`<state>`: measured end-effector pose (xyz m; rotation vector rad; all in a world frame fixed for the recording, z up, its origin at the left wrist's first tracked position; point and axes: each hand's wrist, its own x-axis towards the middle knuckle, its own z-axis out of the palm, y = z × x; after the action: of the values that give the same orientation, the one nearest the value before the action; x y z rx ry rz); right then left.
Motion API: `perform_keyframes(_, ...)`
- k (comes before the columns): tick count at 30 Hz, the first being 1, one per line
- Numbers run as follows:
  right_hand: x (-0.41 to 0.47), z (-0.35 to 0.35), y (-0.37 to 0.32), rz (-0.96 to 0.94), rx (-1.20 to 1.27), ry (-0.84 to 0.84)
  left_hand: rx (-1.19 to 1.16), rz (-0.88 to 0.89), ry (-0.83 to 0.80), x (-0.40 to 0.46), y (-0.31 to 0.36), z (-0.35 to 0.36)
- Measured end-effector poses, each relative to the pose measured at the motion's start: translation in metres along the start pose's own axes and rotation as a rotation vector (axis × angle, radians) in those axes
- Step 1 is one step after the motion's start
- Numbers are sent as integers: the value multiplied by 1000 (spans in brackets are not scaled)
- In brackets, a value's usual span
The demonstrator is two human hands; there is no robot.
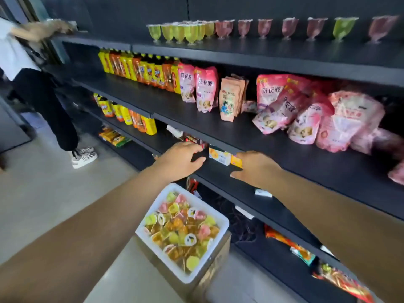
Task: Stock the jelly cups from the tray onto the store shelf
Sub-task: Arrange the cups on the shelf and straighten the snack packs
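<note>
A white tray point(220, 219) full of several yellow, green and pink jelly cups point(181, 228) sits on a box low in front of the shelves. On the top shelf point(284, 51) stands a row of several jelly cups point(190, 32), green and yellow at left, pink further right. My left hand point(181, 160) and my right hand point(254, 167) hover with relaxed fingers in front of a lower shelf, above the tray. Neither hand holds anything.
Orange and yellow bottles point(140, 68) and pink pouches point(205, 88) fill the second shelf. Small boxes point(220, 156) lie on the shelf behind my hands. Snack packs point(301, 252) line the lower shelves. Another person point(32, 84) stands at left, reaching to the top shelf.
</note>
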<state>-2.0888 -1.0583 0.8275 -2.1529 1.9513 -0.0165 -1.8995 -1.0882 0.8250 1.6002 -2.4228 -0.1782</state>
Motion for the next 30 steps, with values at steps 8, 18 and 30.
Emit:
perform_keyframes(8, -50, 55, -40, 78, 67, -67, -2, 12, -135, -78, -32, 25)
perform_keyframes(18, -44, 156, -136, 373, 239, -167, 25, 49, -276, -129, -181, 36)
perform_keyframes(30, -4, 246, -156, 737, 531, -152, -129, 12, -487, -96, -262, 131)
